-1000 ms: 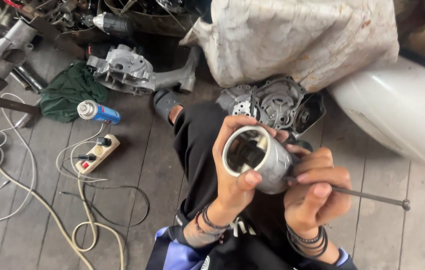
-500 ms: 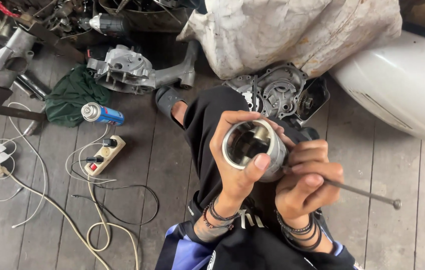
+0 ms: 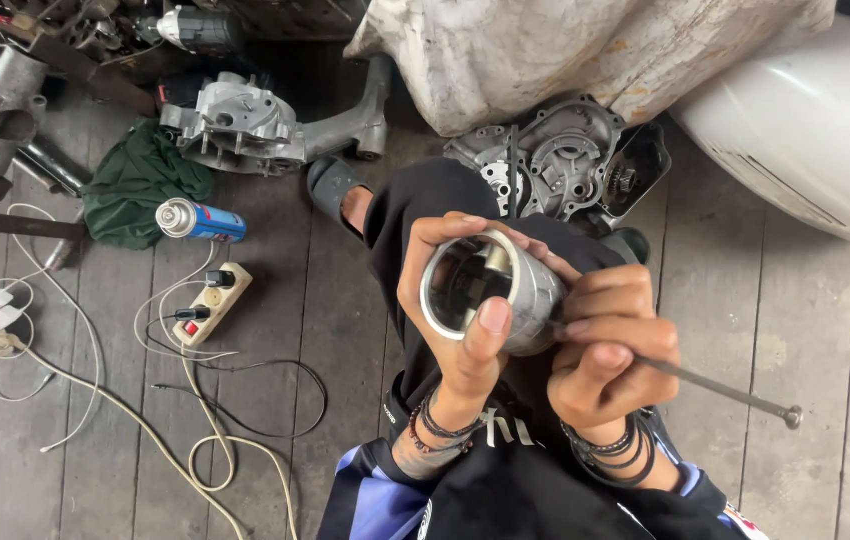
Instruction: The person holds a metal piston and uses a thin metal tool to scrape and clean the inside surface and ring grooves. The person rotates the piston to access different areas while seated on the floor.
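Observation:
My left hand [image 3: 460,300] grips a hollow metal piston [image 3: 490,290], open end facing the camera, thumb across its rim. Pressed against the piston's right side, my right hand [image 3: 605,350] holds a thin metal rod [image 3: 735,395] whose flat-headed end points down to the right. Both hands hover above my black-trousered knee.
On the plank floor: an engine crankcase half [image 3: 565,160], another engine casing [image 3: 240,125], a green rag [image 3: 140,180], a blue spray can [image 3: 200,220], a power strip [image 3: 210,302] with trailing cables, a white curved body panel [image 3: 805,120], and a white sack [image 3: 585,50].
The view has shifted slightly; my hands keep the piston and rod together, with the piston turned a little and the rod end lower.

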